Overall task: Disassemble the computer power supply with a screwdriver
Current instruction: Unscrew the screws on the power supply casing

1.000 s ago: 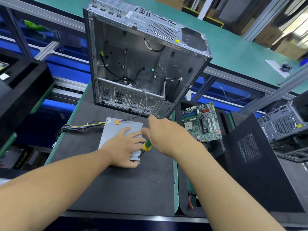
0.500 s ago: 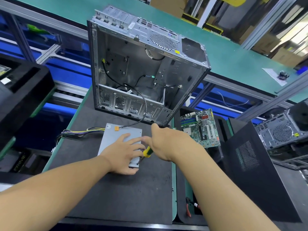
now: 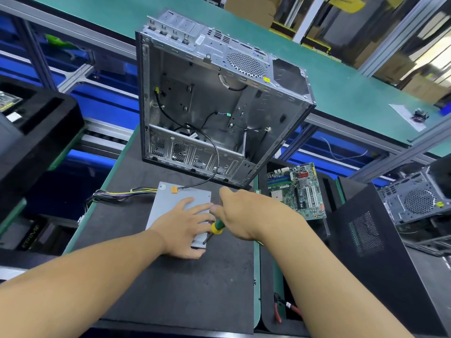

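Observation:
A flat grey power supply [image 3: 170,198] lies on the dark mat, its bundle of coloured wires [image 3: 114,195] trailing off to the left. My left hand [image 3: 184,225] rests flat on top of it, fingers spread. My right hand [image 3: 246,211] grips a screwdriver with a green and yellow handle [image 3: 217,226]. Its shaft slants down to the near right corner of the supply. A black cable with an orange connector [image 3: 174,189] runs from the supply up into the case.
An open, emptied computer case [image 3: 214,106] stands upright just behind the supply. A green motherboard [image 3: 296,190] lies to the right, beside a black side panel [image 3: 366,240]. Red-handled pliers [image 3: 278,309] lie at the lower right. Another case [image 3: 415,198] sits far right.
Both hands stay in the same place on the power supply with the screwdriver at its corner. Only my head has shifted slightly.

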Tool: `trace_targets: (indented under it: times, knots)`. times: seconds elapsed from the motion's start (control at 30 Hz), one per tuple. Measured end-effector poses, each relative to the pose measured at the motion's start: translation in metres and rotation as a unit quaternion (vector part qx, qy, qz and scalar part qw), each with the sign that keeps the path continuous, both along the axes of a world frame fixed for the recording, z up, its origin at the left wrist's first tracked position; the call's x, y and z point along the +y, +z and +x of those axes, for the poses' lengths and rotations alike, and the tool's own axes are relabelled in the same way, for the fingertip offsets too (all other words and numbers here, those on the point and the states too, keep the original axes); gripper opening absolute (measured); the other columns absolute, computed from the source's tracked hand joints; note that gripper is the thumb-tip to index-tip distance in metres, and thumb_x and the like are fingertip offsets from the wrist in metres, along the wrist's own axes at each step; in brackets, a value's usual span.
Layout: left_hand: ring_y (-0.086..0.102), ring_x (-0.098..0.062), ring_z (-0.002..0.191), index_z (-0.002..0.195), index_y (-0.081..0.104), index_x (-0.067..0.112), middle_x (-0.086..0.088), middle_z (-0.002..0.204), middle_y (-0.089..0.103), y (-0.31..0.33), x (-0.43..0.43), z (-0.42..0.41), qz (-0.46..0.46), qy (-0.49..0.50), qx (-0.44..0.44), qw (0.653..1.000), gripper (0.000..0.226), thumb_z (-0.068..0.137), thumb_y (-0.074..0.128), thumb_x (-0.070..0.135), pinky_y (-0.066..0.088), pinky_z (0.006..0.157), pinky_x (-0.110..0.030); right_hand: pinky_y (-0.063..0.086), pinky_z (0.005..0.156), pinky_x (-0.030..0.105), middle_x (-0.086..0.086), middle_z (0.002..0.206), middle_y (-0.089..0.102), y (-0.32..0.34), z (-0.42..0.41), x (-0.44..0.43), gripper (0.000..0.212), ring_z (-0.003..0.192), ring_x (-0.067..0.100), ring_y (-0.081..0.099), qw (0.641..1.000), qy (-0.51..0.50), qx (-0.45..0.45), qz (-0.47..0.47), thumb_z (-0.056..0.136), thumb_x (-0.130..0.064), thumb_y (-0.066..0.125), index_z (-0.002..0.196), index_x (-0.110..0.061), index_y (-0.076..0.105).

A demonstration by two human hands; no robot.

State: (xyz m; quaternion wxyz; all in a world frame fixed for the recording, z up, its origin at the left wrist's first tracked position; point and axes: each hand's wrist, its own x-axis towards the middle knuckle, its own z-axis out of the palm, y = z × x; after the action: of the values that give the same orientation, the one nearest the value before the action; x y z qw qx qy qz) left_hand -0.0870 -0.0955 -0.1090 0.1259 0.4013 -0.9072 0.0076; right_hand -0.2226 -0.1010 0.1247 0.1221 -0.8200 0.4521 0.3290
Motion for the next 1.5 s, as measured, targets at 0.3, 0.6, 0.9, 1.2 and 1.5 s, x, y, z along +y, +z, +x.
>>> trace_targets:
  times: [0.3,0.6,0.9,1.2,1.5]
  knots:
    - [0.045,-0.02,0.112,0.094,0.047,0.032,0.012,0.106,0.045,0.001,0.0,-0.002,-0.041,-0.003,0.029,0.999,0.043,0.065,0.065,0.06,0.045,0.098,-0.057,0.042,0.076,0.038,0.001,0.119,0.041,-0.005,-0.004,-0.001,0.028,0.094,0.025,0.045,0.996,-0.015,-0.079,0.032,0.095,-0.02,0.052,0.121,-0.024,0.042]
    - [0.045,-0.017,0.11,0.09,0.056,0.031,0.014,0.101,0.048,0.003,0.001,-0.002,-0.032,-0.007,0.031,0.999,0.043,0.06,0.07,0.058,0.046,0.099,-0.057,0.045,0.076,0.041,0.008,0.104,0.052,-0.011,-0.001,-0.002,0.027,0.088,0.03,0.048,0.997,-0.071,-0.037,-0.023,0.103,-0.045,0.034,0.113,-0.02,0.039]
    - [0.04,-0.018,0.125,0.107,0.045,0.035,0.013,0.116,0.048,-0.001,0.001,-0.003,-0.023,0.005,0.019,1.0,0.053,0.066,0.063,0.063,0.04,0.104,-0.055,0.04,0.077,0.039,0.004,0.118,0.039,-0.011,-0.009,0.001,0.03,0.097,0.027,0.044,0.993,-0.067,-0.101,0.002,0.094,-0.024,0.05,0.121,-0.021,0.039]
    - [0.036,-0.016,0.131,0.116,0.056,0.037,0.017,0.123,0.049,-0.005,0.0,-0.001,-0.001,0.013,-0.003,1.0,0.055,0.07,0.058,0.066,0.034,0.108,-0.054,0.037,0.061,0.037,0.005,0.081,0.044,-0.026,-0.009,0.001,0.019,0.079,0.032,0.049,0.982,-0.086,-0.137,-0.098,0.103,-0.031,0.038,0.103,-0.012,0.035]
    - [0.046,-0.017,0.113,0.098,0.049,0.035,0.012,0.1,0.053,-0.001,0.001,-0.003,-0.059,-0.009,0.042,0.997,0.049,0.062,0.069,0.062,0.036,0.103,-0.051,0.036,0.061,0.035,0.003,0.095,0.045,-0.021,-0.008,0.003,0.035,0.068,0.024,0.048,0.977,-0.15,-0.144,-0.036,0.099,-0.051,0.035,0.106,-0.017,0.033]
